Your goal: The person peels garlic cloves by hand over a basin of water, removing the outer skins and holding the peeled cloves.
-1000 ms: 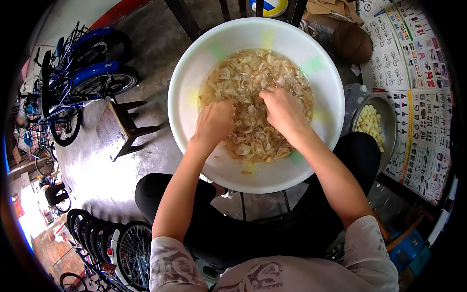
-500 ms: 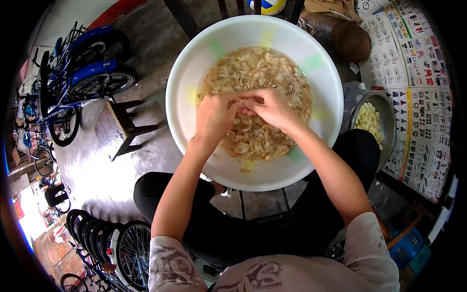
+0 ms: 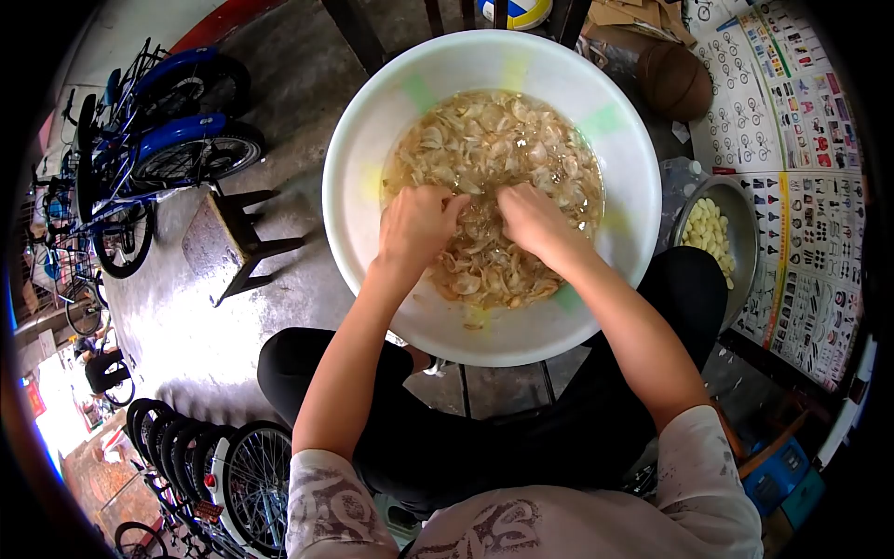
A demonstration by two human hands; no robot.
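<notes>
A wide white plastic basin point(image 3: 372, 121) holds water full of loose papery garlic skins point(image 3: 489, 279). My left hand point(image 3: 419, 224) is over the left part of the skins, its fingers curled down and its thumb pointing right. A short gap away, my right hand point(image 3: 540, 222) is bent over the middle of the basin, closed with the fingertips down at the wet skins. The backs of both hands hide what is in the fingers. Pale peeled garlic cloves point(image 3: 708, 235) lie in a metal bowl point(image 3: 745, 244) right of the basin, beyond my right knee.
A small wooden stool point(image 3: 233, 238) stands on the floor to the left. Blue bicycles point(image 3: 186, 140) and a row of bicycle wheels point(image 3: 251, 475) are along the left side. A basketball point(image 3: 674, 80), cardboard point(image 3: 643, 19) and a printed sheet point(image 3: 810, 242) are at the right.
My hands were together over the basin with fingers touching. They have moved apart and lower, the right hand going right and down toward the skins.
</notes>
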